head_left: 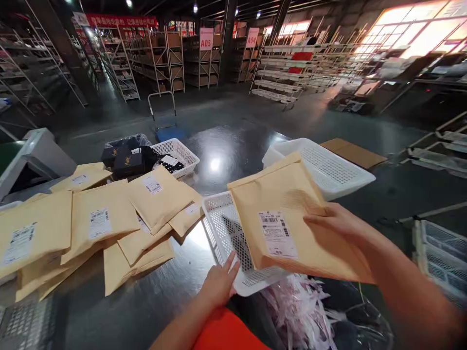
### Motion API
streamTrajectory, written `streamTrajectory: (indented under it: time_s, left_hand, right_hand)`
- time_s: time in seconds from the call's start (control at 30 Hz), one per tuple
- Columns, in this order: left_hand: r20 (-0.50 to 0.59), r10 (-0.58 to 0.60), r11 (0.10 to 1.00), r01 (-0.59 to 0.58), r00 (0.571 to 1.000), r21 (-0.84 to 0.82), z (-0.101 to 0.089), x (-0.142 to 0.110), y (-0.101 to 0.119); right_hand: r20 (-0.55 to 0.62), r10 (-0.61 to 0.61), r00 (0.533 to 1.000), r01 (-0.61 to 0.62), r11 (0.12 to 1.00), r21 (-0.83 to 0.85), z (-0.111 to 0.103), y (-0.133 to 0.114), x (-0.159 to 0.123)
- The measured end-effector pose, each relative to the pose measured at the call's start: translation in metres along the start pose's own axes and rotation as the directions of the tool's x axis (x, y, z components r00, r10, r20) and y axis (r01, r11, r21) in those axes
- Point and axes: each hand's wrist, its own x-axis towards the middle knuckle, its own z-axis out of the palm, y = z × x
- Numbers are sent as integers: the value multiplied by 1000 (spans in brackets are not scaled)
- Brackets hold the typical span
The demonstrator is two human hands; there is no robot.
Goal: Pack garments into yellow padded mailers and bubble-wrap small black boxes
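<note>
My right hand [339,221] grips a large tan padded envelope [270,199] by its right side, thumb on the front face. A white shipping label [278,234] with barcodes faces me. The envelope is tilted over a white perforated plastic basket [215,206] and hides much of it. At the basket's near edge my left hand [221,282] holds the rim, fingers on top and thumb partly hidden. To the left, several similar labelled envelopes [105,214] lie in an overlapping heap on the shiny metal table [146,301].
Behind the heap, another white basket [188,155] holds dark items beside black boxes [127,163]. More white baskets [328,165] stand at the table's far right. Shredded paper [295,311] in a clear bag lies below. A hand cart [168,129] and shelving racks [156,58] stand beyond.
</note>
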Motion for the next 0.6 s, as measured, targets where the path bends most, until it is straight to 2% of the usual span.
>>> streamTrajectory:
  time_s: [0.03, 0.1, 0.17, 0.23, 0.33, 0.43, 0.5, 0.53, 0.57, 0.6]
  left_hand:
    - [34, 16, 999, -17, 999, 41, 1, 10, 1]
    - [81, -1, 996, -6, 997, 85, 4, 23, -3]
    - [93, -22, 994, 12, 995, 106, 9, 28, -11]
    - [99, -22, 993, 10, 995, 116, 14, 27, -19]
    - [131, -10, 996, -1, 991, 84, 24, 21, -26]
    - [119, 1, 999, 3, 993, -34, 35, 13, -29]
    - [32, -52, 982, 57, 998, -178, 36, 9, -38]
    - [-60, -123, 961, 104, 991, -258, 31, 7, -46]
    - [-182, -232, 928, 161, 956, -337, 24, 6, -58]
    - [-321, -377, 881, 228, 869, -416, 12, 5, -75]
  right_hand:
    - [63, 32, 997, -32, 999, -9, 3, 10, 14]
    - [90, 86, 992, -70, 983, -170, 18, 27, 44]
    - [63, 140, 988, -108, 925, -364, 34, 41, 71]
    - [10, 176, 984, -148, 859, -489, 43, 50, 93]
    - [-29, 216, 976, -192, 790, -582, 43, 61, 112]
    - [-22, 244, 969, -195, 713, -674, 41, 66, 118]
    - [-36, 273, 961, -215, 662, -718, 41, 67, 116]
    - [-59, 292, 955, -240, 636, -734, 43, 66, 113]
    - [-94, 299, 950, -266, 610, -746, 46, 65, 108]
    - [-147, 255, 956, -275, 589, -760, 49, 62, 103]
